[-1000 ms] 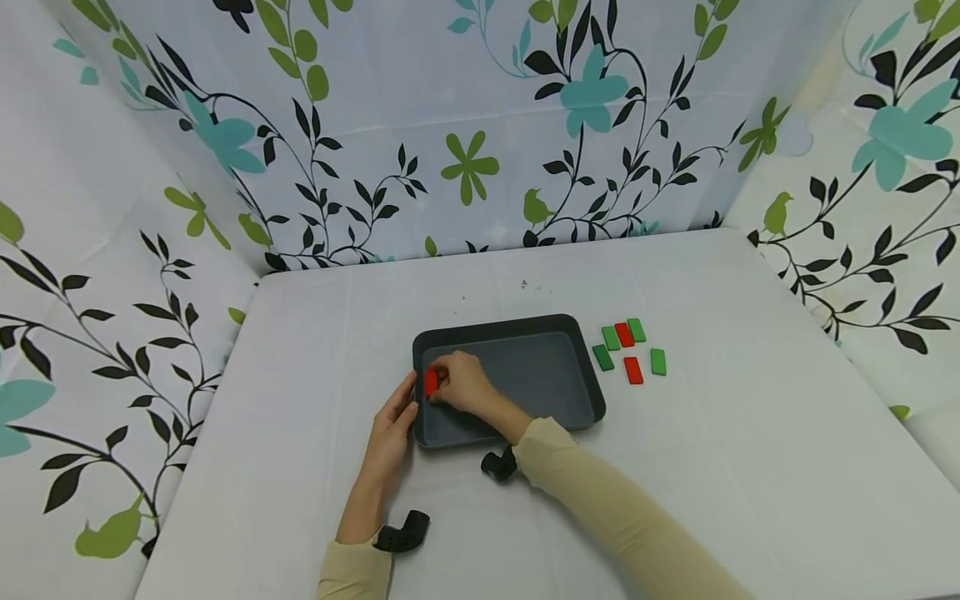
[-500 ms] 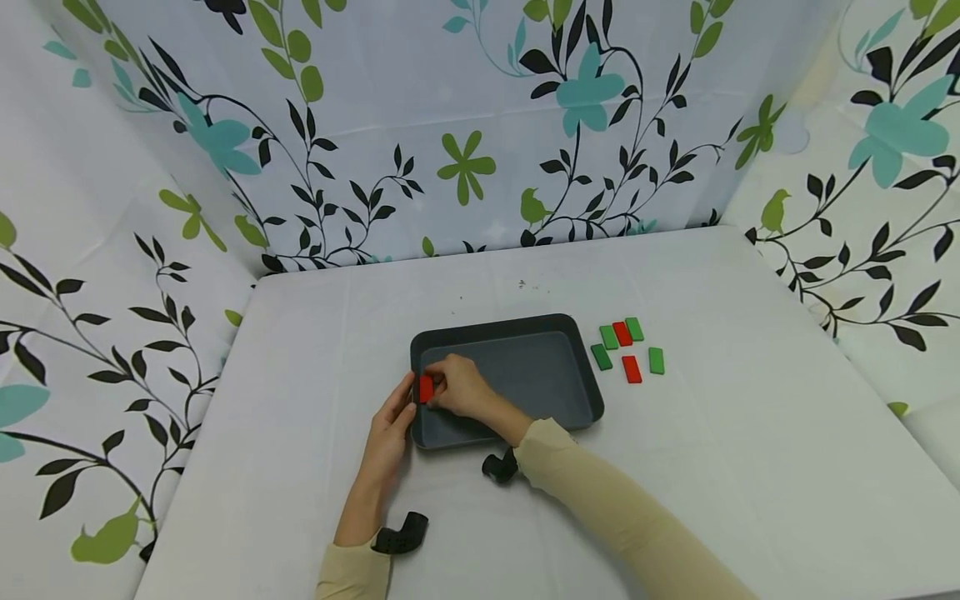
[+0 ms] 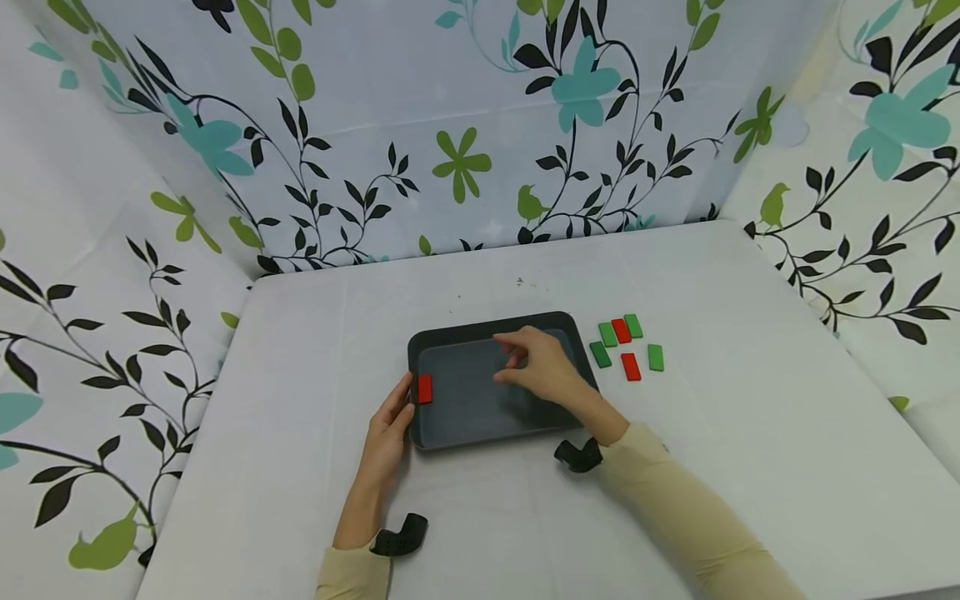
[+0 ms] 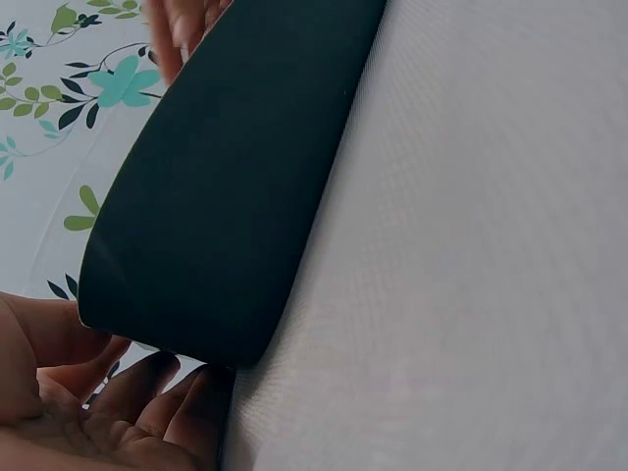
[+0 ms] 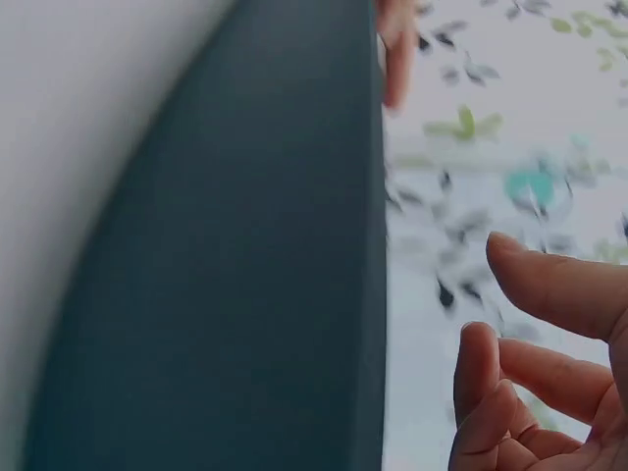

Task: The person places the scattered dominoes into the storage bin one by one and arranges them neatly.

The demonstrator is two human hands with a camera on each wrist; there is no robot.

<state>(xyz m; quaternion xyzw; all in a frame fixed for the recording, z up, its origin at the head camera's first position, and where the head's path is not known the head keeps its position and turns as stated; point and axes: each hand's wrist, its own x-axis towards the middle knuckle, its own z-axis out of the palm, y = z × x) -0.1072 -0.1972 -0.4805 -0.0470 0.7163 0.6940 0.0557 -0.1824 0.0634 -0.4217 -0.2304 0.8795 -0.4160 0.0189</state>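
A dark grey rectangular tray [image 3: 480, 437] lies on the white table. One small red rectangular tile [image 3: 424, 389] sits inside it, close against the left wall. My left hand [image 3: 386, 433] touches the outside of that wall; in the left wrist view the thumb and fingertips [image 4: 204, 407] meet the tray's dark outer side [image 4: 226, 196]. Over the right half of the tray hovers my right hand [image 3: 543, 367], thumb and index finger spread apart and nothing between them. The right wrist view shows the same gap between thumb [image 5: 559, 285] and bent fingers.
Right of the tray lie several loose tiles, among them a red tile [image 3: 631, 367], a second red tile [image 3: 621, 331], a dark green tile [image 3: 600, 354] and a green tile [image 3: 656, 357]. A leaf-patterned cloth [image 3: 390, 108] hangs behind and at both sides.
My right hand has let go of the red tile at the tray's left wall and moved right, its fingers spreading. My left hand stays at the tray's left side.
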